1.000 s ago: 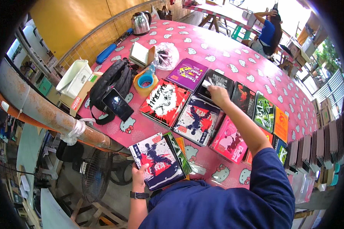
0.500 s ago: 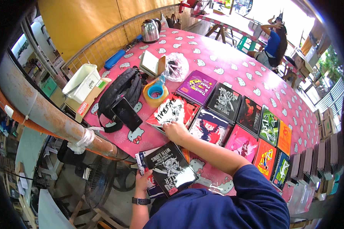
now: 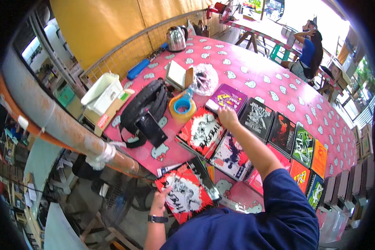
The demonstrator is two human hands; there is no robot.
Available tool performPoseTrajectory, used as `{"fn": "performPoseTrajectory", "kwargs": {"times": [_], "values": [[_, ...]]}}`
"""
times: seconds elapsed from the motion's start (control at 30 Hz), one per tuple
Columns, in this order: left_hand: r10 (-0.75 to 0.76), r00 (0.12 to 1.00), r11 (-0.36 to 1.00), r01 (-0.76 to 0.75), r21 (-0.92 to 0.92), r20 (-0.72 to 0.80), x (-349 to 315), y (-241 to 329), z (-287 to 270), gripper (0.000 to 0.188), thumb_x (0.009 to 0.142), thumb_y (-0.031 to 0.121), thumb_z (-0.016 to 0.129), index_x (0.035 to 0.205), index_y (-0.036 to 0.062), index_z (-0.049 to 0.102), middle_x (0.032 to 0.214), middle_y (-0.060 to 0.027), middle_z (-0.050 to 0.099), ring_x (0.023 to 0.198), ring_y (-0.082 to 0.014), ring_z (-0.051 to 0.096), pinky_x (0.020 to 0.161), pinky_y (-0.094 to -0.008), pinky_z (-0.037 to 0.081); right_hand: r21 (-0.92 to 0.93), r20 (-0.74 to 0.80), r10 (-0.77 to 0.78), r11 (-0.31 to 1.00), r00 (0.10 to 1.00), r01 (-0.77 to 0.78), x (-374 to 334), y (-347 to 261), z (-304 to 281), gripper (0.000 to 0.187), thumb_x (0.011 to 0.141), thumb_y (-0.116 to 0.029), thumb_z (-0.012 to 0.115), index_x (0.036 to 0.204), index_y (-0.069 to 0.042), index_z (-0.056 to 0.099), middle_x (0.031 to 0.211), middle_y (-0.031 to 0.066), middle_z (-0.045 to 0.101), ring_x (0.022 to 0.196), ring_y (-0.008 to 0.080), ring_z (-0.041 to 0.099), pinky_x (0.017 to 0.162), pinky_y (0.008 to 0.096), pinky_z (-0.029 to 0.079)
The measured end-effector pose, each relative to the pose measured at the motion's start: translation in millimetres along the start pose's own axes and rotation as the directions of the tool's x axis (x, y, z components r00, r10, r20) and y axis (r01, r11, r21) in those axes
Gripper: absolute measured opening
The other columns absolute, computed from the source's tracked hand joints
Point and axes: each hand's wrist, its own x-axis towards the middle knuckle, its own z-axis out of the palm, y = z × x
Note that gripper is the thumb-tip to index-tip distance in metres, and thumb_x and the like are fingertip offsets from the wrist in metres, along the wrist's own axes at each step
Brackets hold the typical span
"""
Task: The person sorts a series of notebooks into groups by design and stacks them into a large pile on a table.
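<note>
My left hand [image 3: 159,200] grips a small pile of notebooks near my body. A red and white notebook [image 3: 185,193] tops that pile, overlapping a black notebook [image 3: 200,171] beneath it. Farther out, my right hand [image 3: 228,118] has its fingers curled at the near edge of a purple notebook [image 3: 231,96]; the fingertips are partly hidden. Beside that hand lies another red and white notebook [image 3: 202,129]. A white, navy and red notebook [image 3: 231,156] sits under my forearm, and a black notebook with a grey drawing [image 3: 256,118] is to its right.
More notebooks, including an orange one [image 3: 319,156], continue the rows rightward on the pink patterned table [image 3: 237,62]. Tape rolls [image 3: 182,106], a black bag [image 3: 143,104], a phone [image 3: 152,128] and a kettle [image 3: 177,39] stand left and back. A rusty post [image 3: 71,121] rises at left; a person [image 3: 308,54] sits far right.
A red and white notebook now tops the pile in my left hand, covering much of the black one. My right hand has moved from the red and white notebooks to the purple one.
</note>
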Motion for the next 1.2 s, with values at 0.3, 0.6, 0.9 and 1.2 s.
{"fn": "performPoseTrajectory", "kwargs": {"times": [0.3,0.6,0.9,1.2], "values": [[-0.003,0.994,0.997,0.012,-0.081,0.108,3,-9,-2,0.031,0.079,0.017,0.063,0.103,-0.0024,0.058,0.096,-0.0109,0.064,0.082,-0.0197,0.063,0.075,-0.0328,0.050,0.327,-0.070,0.032,0.945,0.997,-0.007,-25,17,-25,0.025,0.080,-0.023,0.054,0.092,-0.002,0.055,0.089,0.0118,0.062,0.095,0.0278,0.057,0.076,0.0382,0.049],[0.007,0.994,0.994,0.006,-0.113,0.110,8,-9,1,0.028,0.076,0.013,0.066,0.098,-0.0026,0.060,0.092,-0.0108,0.064,0.078,-0.0191,0.063,0.069,-0.0318,0.050,-0.176,0.020,0.102,0.980,0.995,-0.097,-21,-8,-3,0.014,0.080,-0.018,0.049,0.085,-0.010,0.059,0.083,0.0064,0.064,0.090,0.0215,0.059,0.083,0.0393,0.041],[-0.029,0.986,0.982,0.058,-0.177,0.162,10,-9,-13,0.045,0.085,0.035,0.056,0.116,0.0033,0.051,0.111,-0.0066,0.058,0.099,-0.0175,0.056,0.087,-0.0331,0.044,0.430,-0.152,-0.247,0.855,0.957,0.289,-55,-34,-162,0.016,0.080,-0.014,0.054,0.090,-0.004,0.062,0.077,0.0087,0.063,0.076,0.0226,0.060,0.071,0.0353,0.047],[0.180,0.948,0.979,-0.198,0.042,0.262,-2,-13,-3,0.040,0.065,0.006,0.071,0.102,0.0016,0.056,0.091,-0.0058,0.062,0.079,-0.0153,0.061,0.072,-0.0294,0.050,0.720,0.523,0.245,0.387,0.817,-0.577,-232,-142,-107,0.088,0.068,-0.049,0.070,0.127,0.005,0.032,0.127,0.0256,0.032,0.119,0.0363,0.033,0.099,0.0401,0.029]]}}
